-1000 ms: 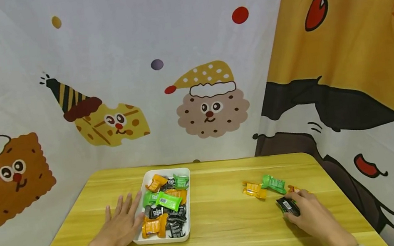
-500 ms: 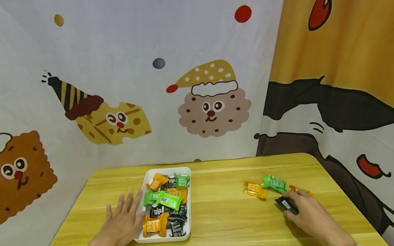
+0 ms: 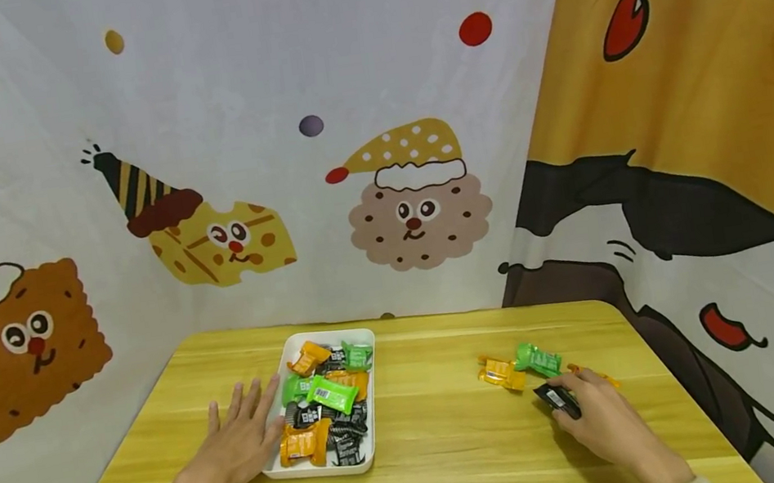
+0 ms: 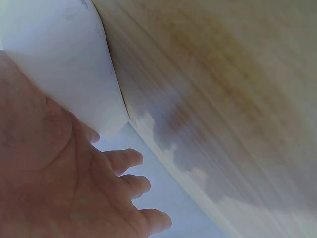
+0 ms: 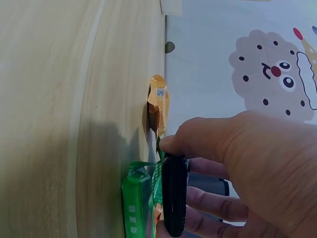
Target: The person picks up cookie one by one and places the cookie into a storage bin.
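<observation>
In the head view, my right hand (image 3: 605, 417) pinches a small black wrapped snack packet (image 3: 558, 400) between thumb and fingers. The right wrist view shows that black packet (image 5: 174, 196) edge-on, beside a green packet (image 5: 134, 203) on the table. An orange packet (image 3: 501, 372) and a green packet (image 3: 539, 359) lie just beyond my right hand; another orange packet (image 3: 594, 374) is partly hidden behind it. My left hand (image 3: 233, 445), fingers spread and straight, rests against the left side of a white tray (image 3: 323, 472) filled with orange, green and black packets.
The wooden table (image 3: 448, 464) carries everything, its far edge meeting a white printed curtain (image 3: 221, 67). An orange and black printed curtain (image 3: 710, 212) hangs along the right side.
My right hand has shifted slightly to the left, and the black packet has moved left with it, appearing lifted a little. My left hand and the tray hold their places.
</observation>
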